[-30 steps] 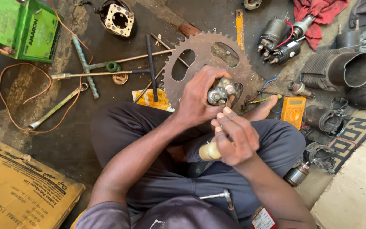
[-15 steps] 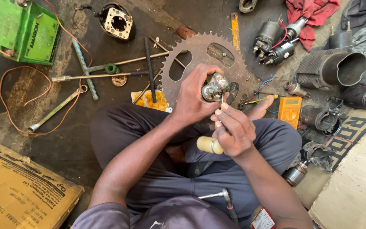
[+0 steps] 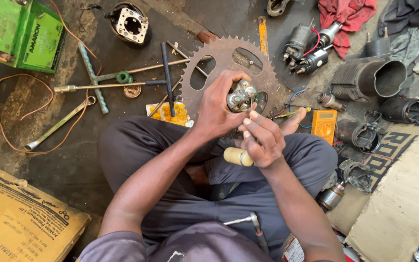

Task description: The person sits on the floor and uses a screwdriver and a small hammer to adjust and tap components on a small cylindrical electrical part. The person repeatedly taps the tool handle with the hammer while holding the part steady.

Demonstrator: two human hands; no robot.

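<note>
I see left hand [image 3: 217, 109] fingers wrapped round small metal motor part [image 3: 241, 96], above lap | right hand [image 3: 263, 138] fingers pinching cream-handled screwdriver [image 3: 238, 156] against it | oily floor [image 3: 73, 160]: big sprocket [image 3: 229, 58], green battery [image 3: 20, 31] far left

You see a cream-yellow screwdriver handle [image 3: 238, 156] against grey trousers [image 3: 170, 160]. The small metal part [image 3: 241, 96] is silvery grey with dull brass studs. The toothed sprocket [image 3: 229, 63] is rusty brown. A box [image 3: 20, 31] is bright green, the meter [image 3: 324, 124] orange-yellow, the rag [image 3: 347, 17] red, a wire [image 3: 6, 116] copper-orange, the cardboard [image 3: 15, 218] tan with black print.
</note>
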